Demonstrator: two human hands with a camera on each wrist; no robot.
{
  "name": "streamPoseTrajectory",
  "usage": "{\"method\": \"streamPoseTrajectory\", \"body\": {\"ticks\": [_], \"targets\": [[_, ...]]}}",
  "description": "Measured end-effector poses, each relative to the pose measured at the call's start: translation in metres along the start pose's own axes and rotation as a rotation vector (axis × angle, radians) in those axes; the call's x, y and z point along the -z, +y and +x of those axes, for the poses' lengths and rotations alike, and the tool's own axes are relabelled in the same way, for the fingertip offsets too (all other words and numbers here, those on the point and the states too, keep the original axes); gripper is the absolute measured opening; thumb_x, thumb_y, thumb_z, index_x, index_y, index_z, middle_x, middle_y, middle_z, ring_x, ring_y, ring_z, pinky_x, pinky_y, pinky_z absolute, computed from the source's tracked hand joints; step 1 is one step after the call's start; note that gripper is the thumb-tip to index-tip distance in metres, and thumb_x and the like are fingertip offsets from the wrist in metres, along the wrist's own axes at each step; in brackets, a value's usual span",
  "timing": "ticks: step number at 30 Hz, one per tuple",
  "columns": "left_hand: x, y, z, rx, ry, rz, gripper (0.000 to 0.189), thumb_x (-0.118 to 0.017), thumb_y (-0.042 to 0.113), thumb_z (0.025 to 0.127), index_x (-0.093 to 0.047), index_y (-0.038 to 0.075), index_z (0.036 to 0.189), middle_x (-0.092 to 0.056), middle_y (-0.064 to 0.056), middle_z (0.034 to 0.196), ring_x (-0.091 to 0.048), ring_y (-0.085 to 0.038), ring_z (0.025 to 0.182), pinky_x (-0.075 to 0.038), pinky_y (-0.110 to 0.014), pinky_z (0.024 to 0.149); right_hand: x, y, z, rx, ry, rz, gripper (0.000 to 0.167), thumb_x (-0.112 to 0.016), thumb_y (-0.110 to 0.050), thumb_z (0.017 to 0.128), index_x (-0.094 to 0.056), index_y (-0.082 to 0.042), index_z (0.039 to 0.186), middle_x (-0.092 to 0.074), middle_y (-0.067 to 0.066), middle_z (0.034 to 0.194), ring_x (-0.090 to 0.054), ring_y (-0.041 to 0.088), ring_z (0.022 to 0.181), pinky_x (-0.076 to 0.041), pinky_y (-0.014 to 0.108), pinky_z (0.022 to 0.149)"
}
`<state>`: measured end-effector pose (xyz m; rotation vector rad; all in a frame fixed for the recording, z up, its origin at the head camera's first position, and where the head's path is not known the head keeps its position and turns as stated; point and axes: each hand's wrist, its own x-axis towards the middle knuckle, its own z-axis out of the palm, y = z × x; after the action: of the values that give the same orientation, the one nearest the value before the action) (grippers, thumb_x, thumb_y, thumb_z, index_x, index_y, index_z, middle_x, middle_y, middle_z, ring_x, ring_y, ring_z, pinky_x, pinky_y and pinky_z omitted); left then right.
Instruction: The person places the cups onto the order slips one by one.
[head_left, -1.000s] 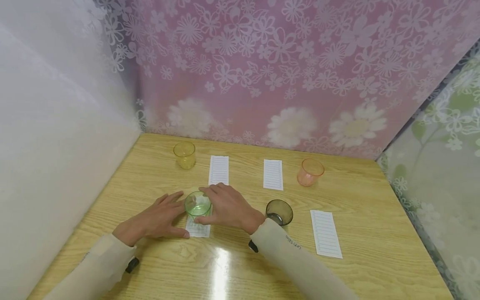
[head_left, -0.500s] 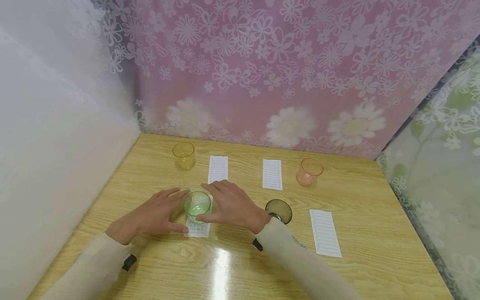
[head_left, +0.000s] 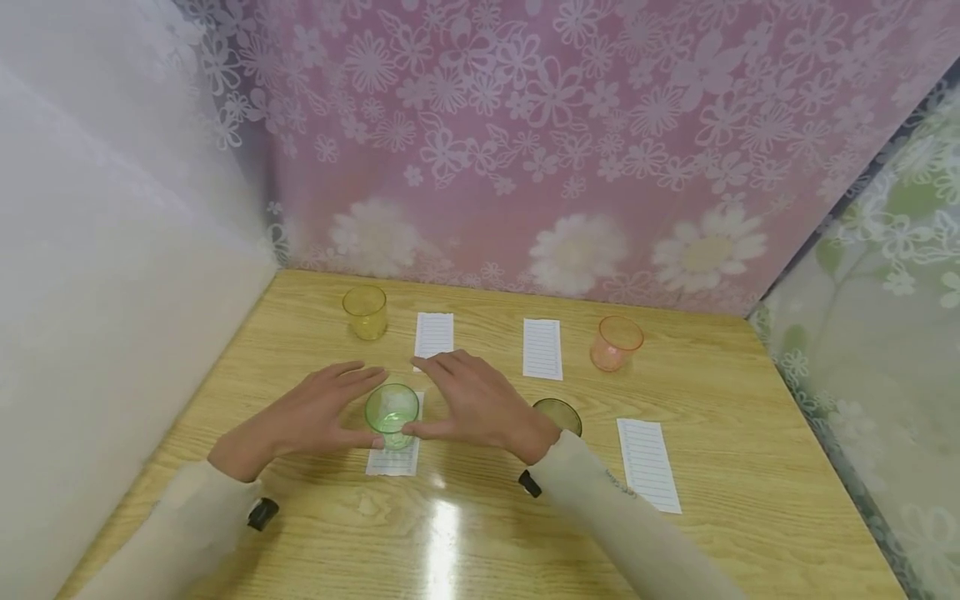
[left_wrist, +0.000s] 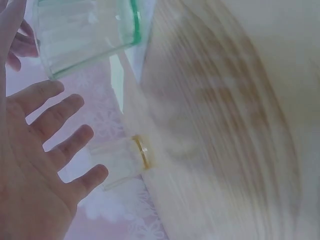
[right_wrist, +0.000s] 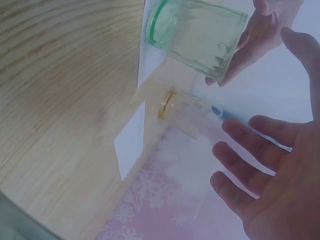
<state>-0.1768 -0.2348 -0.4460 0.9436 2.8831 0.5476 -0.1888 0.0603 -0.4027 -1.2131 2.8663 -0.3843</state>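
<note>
A green clear glass (head_left: 392, 412) stands upright on a lined paper slip (head_left: 381, 466), its open mouth up. My left hand (head_left: 315, 417) is spread to the left of it, fingers loosely extended. To its right, my right hand (head_left: 476, 404) has its fingers extended beyond the rim and its thumb close to the near side. Neither palm wraps the glass. Both wrist views show fingers apart, with gaps between them and the green glass (left_wrist: 90, 37). Just beyond my right wrist is a smoky dark glass (head_left: 558, 412), partly hidden by that forearm.
A yellow glass (head_left: 365, 314) stands at the back left, an orange-pink glass (head_left: 615, 344) at the back right. Lined slips lie at the back (head_left: 435, 333), at the back middle (head_left: 542, 348) and at the right (head_left: 648, 462). A floral curtain (head_left: 480, 167) hangs behind the wooden table.
My right hand has let go of the green glass and moved slightly right and away. My left fingers have lifted off its side. The glass stays on its slip.
</note>
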Motion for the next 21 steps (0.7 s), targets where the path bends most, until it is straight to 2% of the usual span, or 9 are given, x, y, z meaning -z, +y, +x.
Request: {"method": "streamPoseTrajectory", "body": {"ticks": [11, 21], "targets": [[0.004, 0.014, 0.015, 0.02, 0.016, -0.029, 0.091, -0.07, 0.071, 0.097, -0.047, 0.018, 0.168, -0.048, -0.01, 0.17, -0.039, -0.043, 0.16, -0.033, -0.075, 0.124, 0.019, 0.005, -0.012, -0.005, 0.007, 0.018, 0.09, -0.072, -0.068, 0.097, -0.048, -0.015, 0.165, -0.06, 0.009, 0.159, -0.057, 0.032, 0.147, -0.05, 0.052, 0.119], [0.011, 0.043, 0.04, -0.014, 0.048, -0.078, 0.087, -0.067, 0.073, 0.098, -0.046, 0.025, 0.168, -0.05, -0.005, 0.169, -0.041, -0.035, 0.16, -0.035, -0.066, 0.128, 0.031, 0.017, -0.025, -0.043, 0.023, 0.045, 0.089, -0.071, -0.069, 0.097, -0.048, -0.017, 0.166, -0.056, 0.008, 0.163, -0.052, 0.032, 0.151, -0.047, 0.056, 0.122]]}}
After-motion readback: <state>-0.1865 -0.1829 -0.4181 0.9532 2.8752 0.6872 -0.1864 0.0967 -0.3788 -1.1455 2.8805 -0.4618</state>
